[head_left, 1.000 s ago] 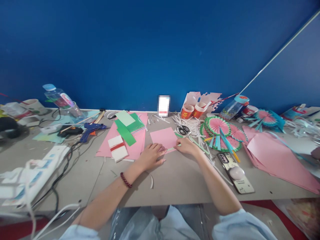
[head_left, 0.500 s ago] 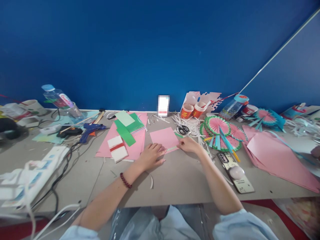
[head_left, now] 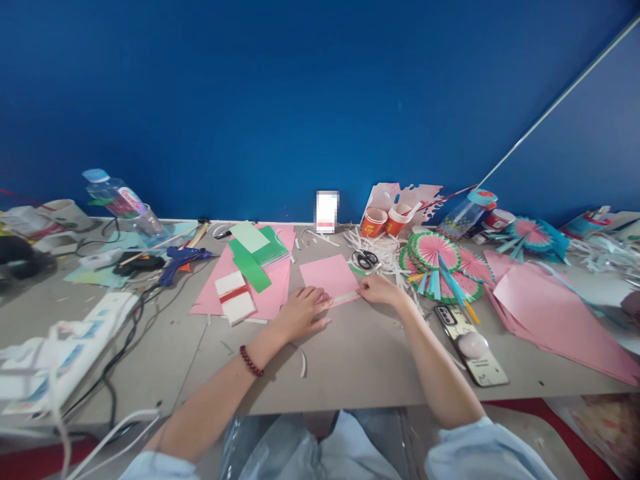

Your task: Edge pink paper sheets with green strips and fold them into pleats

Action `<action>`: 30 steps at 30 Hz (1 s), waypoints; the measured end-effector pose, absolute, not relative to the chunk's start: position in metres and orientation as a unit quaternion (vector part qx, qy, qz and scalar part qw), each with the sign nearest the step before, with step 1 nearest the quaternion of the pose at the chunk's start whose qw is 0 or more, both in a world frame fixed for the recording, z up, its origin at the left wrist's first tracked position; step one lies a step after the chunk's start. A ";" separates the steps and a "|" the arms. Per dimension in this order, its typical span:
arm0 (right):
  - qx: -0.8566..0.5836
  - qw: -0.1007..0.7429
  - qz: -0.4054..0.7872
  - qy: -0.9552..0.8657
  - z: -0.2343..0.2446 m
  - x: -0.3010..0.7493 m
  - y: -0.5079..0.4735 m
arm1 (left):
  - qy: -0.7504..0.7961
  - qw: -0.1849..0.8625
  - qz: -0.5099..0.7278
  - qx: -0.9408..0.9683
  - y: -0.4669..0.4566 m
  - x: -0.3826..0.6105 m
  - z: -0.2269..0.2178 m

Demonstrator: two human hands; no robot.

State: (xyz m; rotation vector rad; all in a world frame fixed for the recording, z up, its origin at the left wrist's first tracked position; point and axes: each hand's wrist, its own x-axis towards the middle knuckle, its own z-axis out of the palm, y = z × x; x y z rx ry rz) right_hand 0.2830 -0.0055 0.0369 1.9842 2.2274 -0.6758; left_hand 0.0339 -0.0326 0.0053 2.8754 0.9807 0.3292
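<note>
A pink paper sheet (head_left: 329, 275) lies flat on the table in front of me, with a narrow pale strip (head_left: 346, 297) along its near edge. My left hand (head_left: 303, 312) rests palm down over the sheet's near left corner, fingers stretched out. At the near right corner, my right hand (head_left: 376, 291) has its fingers curled together by the strip's end. What those fingers hold, if anything, is hidden. Black-handled scissors (head_left: 365, 259) lie just beyond my right hand.
Green paper (head_left: 254, 272) and a red-banded white pack (head_left: 235, 297) lie on larger pink sheets to the left. A blue glue gun (head_left: 183, 261) sits farther left. On the right are watermelon-patterned paper fans (head_left: 436, 257), paper cups (head_left: 374, 223) and a phone (head_left: 473, 347).
My right hand has shifted slightly to the right at the sheet's corner. The left hand and the pink sheet have stayed in place.
</note>
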 end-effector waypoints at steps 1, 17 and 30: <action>0.648 0.045 -0.218 0.728 0.037 0.283 -0.006 | 0.321 0.042 0.108 0.940 -0.033 0.034 0.006; 0.695 0.105 -0.189 0.686 0.049 0.298 -0.006 | 0.314 0.045 0.116 0.941 -0.032 0.034 0.005; 0.594 -0.006 -0.050 0.803 0.034 0.244 -0.061 | 0.316 0.055 0.125 0.939 -0.033 0.034 0.003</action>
